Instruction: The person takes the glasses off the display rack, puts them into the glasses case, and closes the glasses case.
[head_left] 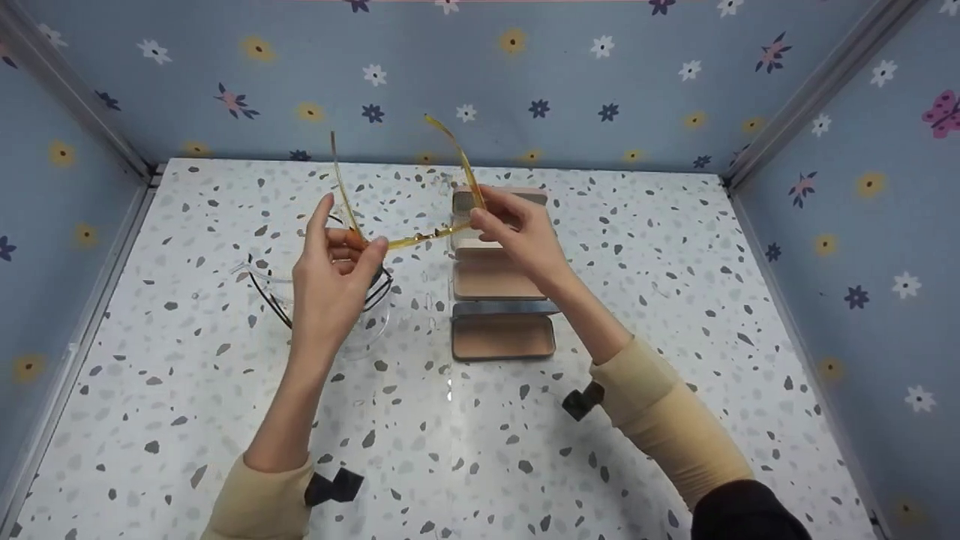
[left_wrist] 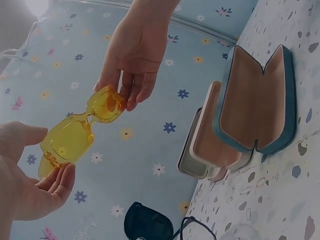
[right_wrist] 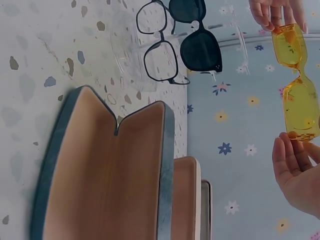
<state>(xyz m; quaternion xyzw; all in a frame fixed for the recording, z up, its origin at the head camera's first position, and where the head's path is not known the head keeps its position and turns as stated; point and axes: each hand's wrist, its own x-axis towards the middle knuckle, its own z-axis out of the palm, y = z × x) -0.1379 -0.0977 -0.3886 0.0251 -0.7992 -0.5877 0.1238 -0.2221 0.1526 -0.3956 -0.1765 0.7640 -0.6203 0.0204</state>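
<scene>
A pair of yellow sunglasses [head_left: 405, 243] with yellow lenses [left_wrist: 70, 140] is held up above the table, temples unfolded and pointing away from me. My left hand [head_left: 330, 277] pinches its left end at the hinge with thumb and fingers, the index finger raised. At the opposite hinge, my right hand [head_left: 525, 236] pinches the frame between thumb and fingers. Below my left hand, and partly hidden by it, are black-rimmed eyeglasses [right_wrist: 145, 64] and dark sunglasses [right_wrist: 202, 50] on a clear holder [right_wrist: 131, 62].
Three open glasses cases stand in a column under my right hand: a teal case [left_wrist: 290, 100] nearest me, a pink-lined case [left_wrist: 206, 135] in the middle, and a grey-lined case [left_wrist: 189, 162] farthest. Flowered walls [head_left: 465, 75] enclose the speckled table [head_left: 420, 450] behind and at both sides.
</scene>
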